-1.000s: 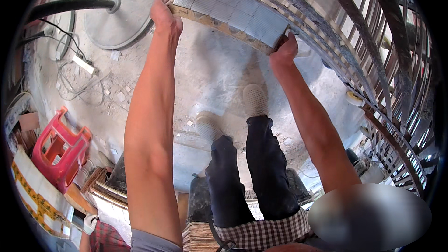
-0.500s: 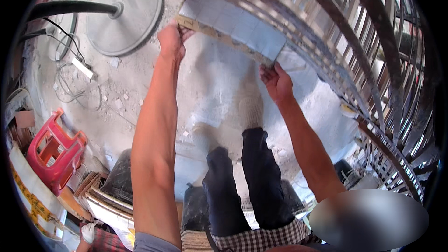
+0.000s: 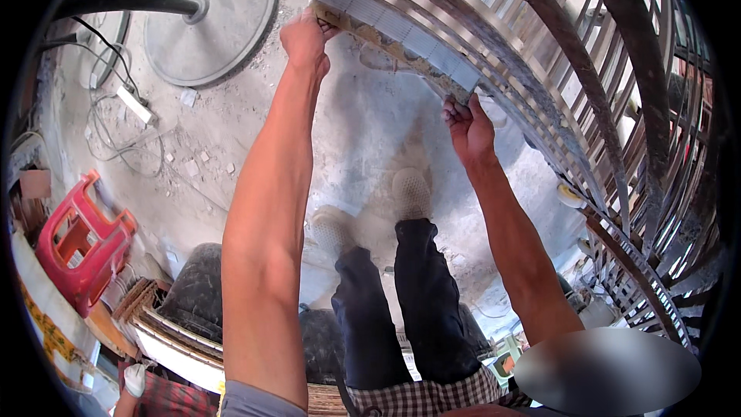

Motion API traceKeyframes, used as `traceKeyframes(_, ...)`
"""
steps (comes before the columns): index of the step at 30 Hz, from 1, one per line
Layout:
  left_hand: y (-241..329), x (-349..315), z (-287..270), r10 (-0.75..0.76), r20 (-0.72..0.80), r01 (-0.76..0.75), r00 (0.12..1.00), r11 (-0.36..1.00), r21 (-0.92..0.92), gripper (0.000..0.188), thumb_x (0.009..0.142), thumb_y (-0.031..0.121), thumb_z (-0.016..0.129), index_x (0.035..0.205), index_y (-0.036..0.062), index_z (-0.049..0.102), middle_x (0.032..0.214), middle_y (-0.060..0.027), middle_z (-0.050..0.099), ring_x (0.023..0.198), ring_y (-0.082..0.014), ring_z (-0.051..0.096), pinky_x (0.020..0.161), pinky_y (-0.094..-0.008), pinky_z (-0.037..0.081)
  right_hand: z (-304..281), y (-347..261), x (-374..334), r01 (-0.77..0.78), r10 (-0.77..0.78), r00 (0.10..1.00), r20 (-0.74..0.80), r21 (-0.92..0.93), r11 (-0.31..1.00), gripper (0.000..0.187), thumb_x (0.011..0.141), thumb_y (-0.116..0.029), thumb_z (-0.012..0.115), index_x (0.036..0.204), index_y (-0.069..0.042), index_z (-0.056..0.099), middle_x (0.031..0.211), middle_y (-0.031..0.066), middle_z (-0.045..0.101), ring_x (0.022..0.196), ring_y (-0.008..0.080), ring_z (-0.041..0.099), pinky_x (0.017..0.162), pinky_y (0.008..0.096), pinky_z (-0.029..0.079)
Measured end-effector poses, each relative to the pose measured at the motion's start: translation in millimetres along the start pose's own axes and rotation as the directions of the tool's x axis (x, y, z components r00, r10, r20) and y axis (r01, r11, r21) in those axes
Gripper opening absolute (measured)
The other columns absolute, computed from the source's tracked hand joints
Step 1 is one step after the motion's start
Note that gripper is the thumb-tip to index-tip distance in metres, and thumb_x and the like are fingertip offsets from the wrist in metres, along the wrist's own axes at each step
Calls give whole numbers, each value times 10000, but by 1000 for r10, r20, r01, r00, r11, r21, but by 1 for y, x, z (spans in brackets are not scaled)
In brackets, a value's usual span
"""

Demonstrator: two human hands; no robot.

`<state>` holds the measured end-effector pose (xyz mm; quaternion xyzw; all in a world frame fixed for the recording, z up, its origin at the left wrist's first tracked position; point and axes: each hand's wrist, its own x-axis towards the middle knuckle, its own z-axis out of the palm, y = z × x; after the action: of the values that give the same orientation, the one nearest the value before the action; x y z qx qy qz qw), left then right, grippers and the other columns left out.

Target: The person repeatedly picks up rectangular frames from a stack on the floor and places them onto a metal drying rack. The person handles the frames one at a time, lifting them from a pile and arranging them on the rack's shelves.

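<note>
Between my two hands stretches a long board (image 3: 421, 68) with a brown, rough near edge and pale, tile-like squares on its top. My left hand (image 3: 306, 46) is closed round its left end, thumb side toward the rack. At the right end, my right hand (image 3: 471, 133) pinches the corner between thumb and curled fingers. The board's far side lies in among the bars of a metal rack (image 3: 532, 112), which hide part of it. Both forearms are stretched out forward.
A round grey disc base (image 3: 231, 27) with a dark pole stands far left, near cables and a white power strip (image 3: 136, 105). A red plastic stool (image 3: 81, 243) and stacked boards (image 3: 166, 324) are at the left. Another person's gloved hand (image 3: 135, 380) shows lower left. Small chips litter the floor.
The board has moved away from me and slightly right, deeper into the rack, so less of its top shows. Both hands have moved along with it, still gripping its ends.
</note>
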<state>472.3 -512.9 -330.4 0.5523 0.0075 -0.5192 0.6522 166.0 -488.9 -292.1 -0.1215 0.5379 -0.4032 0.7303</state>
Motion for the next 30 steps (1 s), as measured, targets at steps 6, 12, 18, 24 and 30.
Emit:
traceKeyframes(6, 1, 9, 21, 37, -50, -38, 998, 999, -10, 307, 935, 120, 391, 1057, -117, 542, 967, -177, 614, 856, -256, 635, 801, -363, 544, -6, -13, 18, -14, 14, 999, -41, -8, 1000, 328, 979, -270, 381, 1070, 7, 531, 933, 130, 620, 848, 232, 578, 735, 374, 460)
traceKeyframes(12, 9, 8, 21, 27, -23, -26, 999, 999, 48, 350, 946, 212, 423, 1071, -93, 543, 990, -183, 603, 828, -259, 628, 784, -385, 537, 0, -21, 12, -106, 111, 992, -63, 77, 991, 367, 974, -317, 387, 1122, 1, 495, 1050, 182, 591, 868, 275, 595, 758, 378, 492)
traceKeyframes(18, 17, -78, -23, 59, -269, -32, 961, 994, 104, 415, 944, 360, 446, 929, -30, 587, 845, -129, 617, 737, -202, 591, 642, -321, 476, -6, -21, -77, -354, 329, 928, -176, -139, 925, 393, 962, -334, 402, 1196, -19, 416, 1136, 240, 552, 941, 308, 594, 789, 392, 506)
traceKeyframes(24, -42, -315, -107, 12, -430, 250, 903, 798, 548, 363, 930, 340, 445, 847, 25, 605, 754, -84, 585, 685, -185, 551, 647, -355, 429, 3, -10, -214, -485, 440, 873, -210, -470, 738, 245, 921, -210, 448, 883, -6, 577, 806, 122, 631, 685, 191, 611, 627, 307, 511)
traceKeyframes(30, 3, -540, -111, -54, -523, 322, 851, 839, 438, 275, 892, 255, 467, 894, 18, 606, 725, -106, 637, 583, -200, 612, 589, -322, 483, 95, -20, -311, -458, 578, 810, -94, -716, 526, 178, 884, -147, 519, 840, 11, 587, 762, 125, 629, 604, 178, 601, 552, 274, 510)
